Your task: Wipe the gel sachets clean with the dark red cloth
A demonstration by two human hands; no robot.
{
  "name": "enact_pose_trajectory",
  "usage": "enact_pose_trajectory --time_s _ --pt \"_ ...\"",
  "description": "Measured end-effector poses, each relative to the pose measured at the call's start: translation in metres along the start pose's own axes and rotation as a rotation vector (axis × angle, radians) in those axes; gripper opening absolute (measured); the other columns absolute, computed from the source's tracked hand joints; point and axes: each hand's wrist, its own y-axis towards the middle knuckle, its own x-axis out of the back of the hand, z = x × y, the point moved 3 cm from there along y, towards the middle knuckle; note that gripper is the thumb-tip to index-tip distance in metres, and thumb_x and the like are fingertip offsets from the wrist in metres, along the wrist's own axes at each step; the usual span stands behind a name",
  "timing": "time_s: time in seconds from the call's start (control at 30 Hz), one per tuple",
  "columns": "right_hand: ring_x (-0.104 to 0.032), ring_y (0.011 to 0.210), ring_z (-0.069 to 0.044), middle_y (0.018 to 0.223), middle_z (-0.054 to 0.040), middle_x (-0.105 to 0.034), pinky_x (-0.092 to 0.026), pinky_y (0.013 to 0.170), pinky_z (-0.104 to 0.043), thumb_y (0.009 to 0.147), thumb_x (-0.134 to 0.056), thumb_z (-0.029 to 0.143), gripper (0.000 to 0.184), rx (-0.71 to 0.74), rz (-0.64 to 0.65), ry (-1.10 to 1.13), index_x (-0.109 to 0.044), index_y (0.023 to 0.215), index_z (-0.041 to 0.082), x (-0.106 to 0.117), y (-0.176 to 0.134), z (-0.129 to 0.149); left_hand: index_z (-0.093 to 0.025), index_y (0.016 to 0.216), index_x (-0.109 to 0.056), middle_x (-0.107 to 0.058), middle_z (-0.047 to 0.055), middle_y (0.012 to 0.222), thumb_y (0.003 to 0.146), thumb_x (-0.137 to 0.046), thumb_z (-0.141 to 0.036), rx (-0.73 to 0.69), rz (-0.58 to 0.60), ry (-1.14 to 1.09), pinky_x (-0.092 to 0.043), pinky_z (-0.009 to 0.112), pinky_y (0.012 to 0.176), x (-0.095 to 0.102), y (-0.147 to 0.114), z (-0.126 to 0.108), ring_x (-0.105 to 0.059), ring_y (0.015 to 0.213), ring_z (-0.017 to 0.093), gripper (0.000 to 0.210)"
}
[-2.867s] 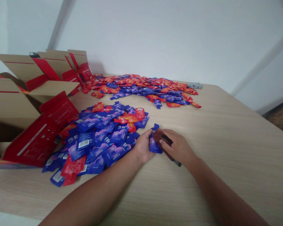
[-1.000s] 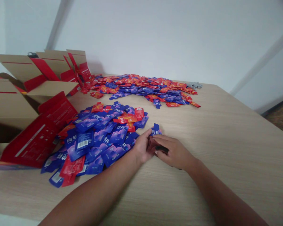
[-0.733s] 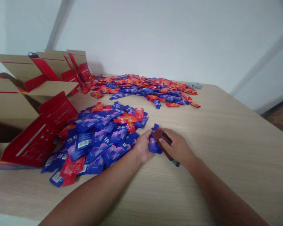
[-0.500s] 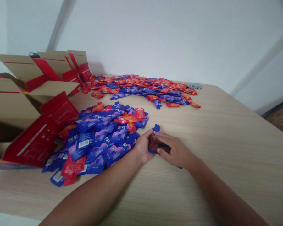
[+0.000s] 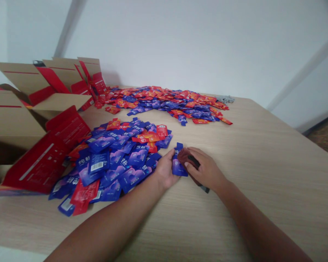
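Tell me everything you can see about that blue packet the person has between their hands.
The blue packet is a small, flat, glossy sachet with white print too small to read. It lies on the wooden table, held at its left edge by the left hand. The right hand presses a dark tool against its right side.

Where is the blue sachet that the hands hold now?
In the head view, the blue sachet sits mid-table between left hand and right hand, right of the near pile.

I note blue-purple sachets with white lettering, red-orange ones mixed in, brown cartons lined red, pale wood-grain table.
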Motion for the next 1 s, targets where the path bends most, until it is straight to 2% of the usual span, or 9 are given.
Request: enact_pose_trajectory --time_s 0.17,0.27,0.33,0.47,0.6,0.77,0.93,1.0 --pt "-0.06 0.142 -0.03 0.155 -0.0099 -0.06 -0.051 0.119 -0.051 0.087 -0.069 0.018 0.065 0.229 0.114 0.107 -0.058 0.151 0.028 -0.004 -0.01 0.022 -0.011 0.113 -0.071 -0.079 0.015 0.096 0.108 -0.045 -0.048 0.015 -0.019 -0.02 -0.063 0.036 0.079 0.003 -0.006 -0.009 -0.077 0.08 0.025 0.046" --pt "-0.061 0.14 -0.029 0.157 -0.0093 -0.059 -0.052 0.118 -0.048 0.084 -0.069 0.015 0.071 0.285 0.167 0.148 -0.057 0.152 0.028 -0.006 -0.012 0.028 -0.013 0.117 -0.07 -0.078 0.016 0.103 0.107 -0.046 -0.052 0.055 -0.016 -0.019 -0.063 0.038 0.077 0.004 -0.008 -0.012 -0.078 0.084 0.027 0.047" --pt "-0.062 0.139 -0.028 0.155 -0.009 -0.061 -0.052 0.118 -0.047 0.086 -0.069 0.017 0.067 0.265 0.167 0.143 -0.059 0.15 0.028 -0.005 -0.011 0.027 -0.014 0.118 -0.07 -0.078 0.015 0.103 0.107 -0.046 -0.052 0.063 -0.003 -0.028 -0.062 0.038 0.078 0.003 -0.008 -0.012 -0.077 0.083 0.026 0.046" --pt "-0.061 0.14 -0.029 0.151 -0.0103 -0.063 -0.05 0.12 -0.05 0.089 -0.069 0.022 0.052 0.114 0.107 0.085 -0.066 0.141 0.026 -0.001 -0.004 0.017 -0.011 0.114 -0.072 -0.078 0.013 0.095 0.109 -0.044 -0.047 -0.008 -0.018 -0.055 -0.061 0.037 0.081 0.001 -0.003 -0.01 -0.075 0.076 0.023 0.046" --pt "-0.06 0.14 -0.031 0.151 -0.0111 -0.063 -0.049 0.12 -0.053 0.089 -0.07 0.025 0.051 0.051 0.065 0.066 -0.067 0.14 0.027 0.001 -0.002 0.011 -0.011 0.112 -0.072 -0.078 0.011 0.091 0.109 -0.044 -0.043 -0.071 -0.041 -0.055 -0.061 0.036 0.085 -0.001 -0.001 -0.01 -0.075 0.076 0.022 0.043" --pt "-0.064 0.135 -0.03 0.147 -0.0101 -0.066 -0.052 0.118 -0.05 0.087 -0.069 0.02 0.05 0.088 0.085 0.119 -0.07 0.136 0.026 0.002 -0.002 0.013 -0.011 0.112 -0.073 -0.077 0.011 0.089 0.109 -0.045 -0.046 -0.023 -0.048 -0.056 -0.061 0.036 0.084 0.002 -0.001 -0.009 -0.075 0.076 0.022 0.044" --pt "-0.065 0.134 -0.029 0.146 -0.0073 -0.067 -0.054 0.116 -0.049 0.084 -0.068 0.015 0.055 0.205 0.177 0.162 -0.069 0.137 0.029 -0.001 -0.004 0.025 -0.011 0.115 -0.073 -0.076 0.011 0.086 0.107 -0.048 -0.048 0.083 -0.008 0.026 -0.06 0.034 0.07 0.006 -0.003 -0.003 -0.075 0.071 0.023 0.046" --pt "-0.065 0.135 -0.029 0.148 -0.0067 -0.066 -0.053 0.117 -0.05 0.084 -0.069 0.015 0.055 0.198 0.17 0.148 -0.069 0.137 0.03 -0.002 -0.004 0.025 -0.011 0.114 -0.073 -0.076 0.01 0.085 0.106 -0.053 -0.044 0.057 -0.012 0.068 -0.059 0.031 0.065 0.006 -0.003 -0.002 -0.074 0.067 0.022 0.039"
